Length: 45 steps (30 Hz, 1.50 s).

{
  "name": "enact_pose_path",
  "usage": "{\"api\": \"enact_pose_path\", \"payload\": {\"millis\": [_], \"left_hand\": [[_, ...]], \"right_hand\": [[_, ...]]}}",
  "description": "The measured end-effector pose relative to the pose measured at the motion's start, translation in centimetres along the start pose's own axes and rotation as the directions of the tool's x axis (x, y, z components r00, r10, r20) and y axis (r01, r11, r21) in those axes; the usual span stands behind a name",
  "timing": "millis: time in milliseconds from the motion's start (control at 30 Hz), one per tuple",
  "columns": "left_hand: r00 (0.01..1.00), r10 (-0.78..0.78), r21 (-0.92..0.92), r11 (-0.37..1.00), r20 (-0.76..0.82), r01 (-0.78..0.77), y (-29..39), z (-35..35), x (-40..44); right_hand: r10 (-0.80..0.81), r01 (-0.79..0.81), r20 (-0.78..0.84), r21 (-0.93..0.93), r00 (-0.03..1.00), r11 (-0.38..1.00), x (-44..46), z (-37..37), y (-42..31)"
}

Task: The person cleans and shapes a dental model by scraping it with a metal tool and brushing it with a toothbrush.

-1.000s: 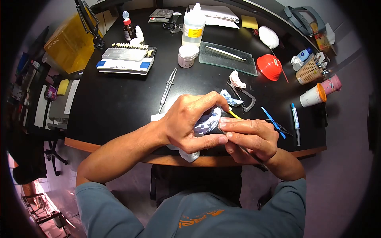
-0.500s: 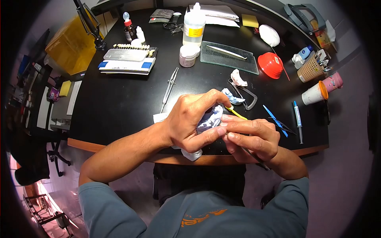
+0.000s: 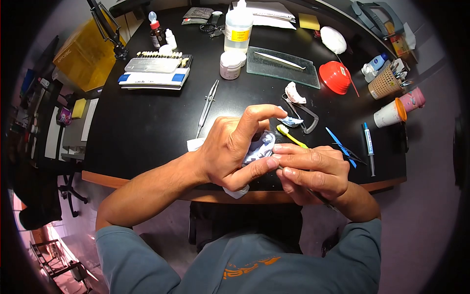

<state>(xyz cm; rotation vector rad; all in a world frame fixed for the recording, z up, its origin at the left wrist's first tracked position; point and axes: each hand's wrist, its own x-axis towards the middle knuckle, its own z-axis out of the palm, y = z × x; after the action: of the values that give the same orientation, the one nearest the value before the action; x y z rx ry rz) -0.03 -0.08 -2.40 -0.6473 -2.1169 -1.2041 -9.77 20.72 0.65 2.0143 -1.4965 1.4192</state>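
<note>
My left hand [image 3: 235, 147] is wrapped round a pale bluish-white dental model [image 3: 260, 148], its index finger lifted off and its thumb tip against my right fingers. In a pinch, my right hand [image 3: 313, 169] holds a thin dark tool [image 3: 320, 197] whose handle runs down to the right; its tip is hidden at the model's edge. Just beyond my hands lie a yellow-green toothbrush [image 3: 292, 137], a bluish dental piece [image 3: 292, 120], a pinkish-white dental piece [image 3: 293, 93] and a metal caliper [image 3: 309, 122]. White tissue [image 3: 236, 191] shows under my left hand.
Tweezers [image 3: 207, 109] lie left of centre. Farther back are a shade guide [image 3: 154, 68], a jar [image 3: 230, 65], a clear bottle [image 3: 238, 30], a glass slab [image 3: 283, 68] and a red bowl [image 3: 335, 77]. Rightward are blue tweezers [image 3: 341, 147], a syringe [image 3: 369, 149] and a cup [image 3: 389, 114].
My left index finger has lifted and stretched away from the model, uncovering more of the toothbrush head. My right hand has barely moved and keeps its pinch at the model's edge.
</note>
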Motion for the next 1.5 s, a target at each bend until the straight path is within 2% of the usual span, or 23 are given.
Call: {"api": "enact_pose_path", "payload": {"millis": [100, 200, 367, 500, 667, 767, 867, 900, 1000, 1033, 1133, 1233, 1367, 1500], "left_hand": [[0.996, -0.042, 0.014, 0.999, 0.078, 0.041, 0.4, -0.5, -0.2], [0.997, -0.039, 0.037, 0.999, 0.06, 0.037, 0.4, -0.4, -0.3], [0.998, -0.058, 0.044, 0.997, 0.038, 0.056, 0.9, -0.5, 0.0], [1.0, -0.017, 0.097, 0.995, 0.011, 0.016, 0.9, -0.6, 0.1], [0.999, 0.006, 0.065, 0.998, -0.047, -0.003, 1.0, -0.3, 0.3], [1.0, -0.016, 0.011, 1.0, -0.004, 0.016, 0.8, -0.9, 0.3], [0.999, 0.046, 0.004, 0.999, -0.011, -0.046, 0.2, -0.8, 0.7], [0.999, -0.035, -0.024, 0.999, 0.014, 0.035, 0.8, -1.0, 0.7], [0.989, -0.144, -0.072, 0.987, 0.038, 0.146, 1.4, -1.1, 1.1], [0.995, -0.103, -0.092, 0.99, 0.008, 0.104, 0.8, -0.7, 0.9], [0.97, -0.207, -0.121, 0.967, 0.129, 0.223, 1.1, -1.1, 0.8], [0.976, -0.209, -0.151, 0.964, 0.066, 0.217, 0.5, -1.0, 0.6], [0.984, -0.155, -0.133, 0.977, 0.085, 0.166, 0.4, -1.6, 0.9], [0.979, -0.173, -0.158, 0.969, 0.113, 0.189, 0.5, -1.6, 1.0]], "right_hand": [[0.01, -0.01, 0.001, 0.027, 1.0, 1.0, 0.0, 0.0, -0.1], [0.009, -0.009, -0.012, 0.014, 1.0, 1.0, -0.2, 0.1, 0.0], [0.013, -0.013, 0.057, 0.0, 0.998, 1.0, -0.4, -0.3, 0.2], [0.03, -0.03, 0.079, -0.001, 0.996, 1.0, -0.4, -0.3, 0.2], [0.018, -0.018, 0.008, 0.033, 1.0, 0.999, -0.2, 0.0, 0.5], [0.01, -0.009, -0.031, 0.034, 0.999, 0.999, -0.3, 0.4, 0.6], [0.027, -0.026, -0.039, 0.018, 0.999, 1.0, -0.1, 0.2, 0.7], [0.037, -0.037, -0.04, 0.009, 0.999, 0.999, -0.1, 0.1, 0.7], [0.084, -0.082, -0.068, 0.032, 0.994, 0.996, -0.2, -0.2, 1.0], [0.097, -0.095, -0.067, 0.031, 0.993, 0.995, 0.1, -0.4, 0.8], [0.093, -0.09, -0.057, 0.042, 0.994, 0.995, -0.1, -0.4, 1.0], [0.101, -0.1, -0.008, 0.052, 0.995, 0.994, 0.1, -0.6, 1.0], [0.094, -0.094, 0.004, 0.06, 0.996, 0.994, 0.0, -0.5, 1.0], [0.081, -0.081, 0.009, 0.075, 0.997, 0.994, -0.1, -0.4, 1.1]]}}
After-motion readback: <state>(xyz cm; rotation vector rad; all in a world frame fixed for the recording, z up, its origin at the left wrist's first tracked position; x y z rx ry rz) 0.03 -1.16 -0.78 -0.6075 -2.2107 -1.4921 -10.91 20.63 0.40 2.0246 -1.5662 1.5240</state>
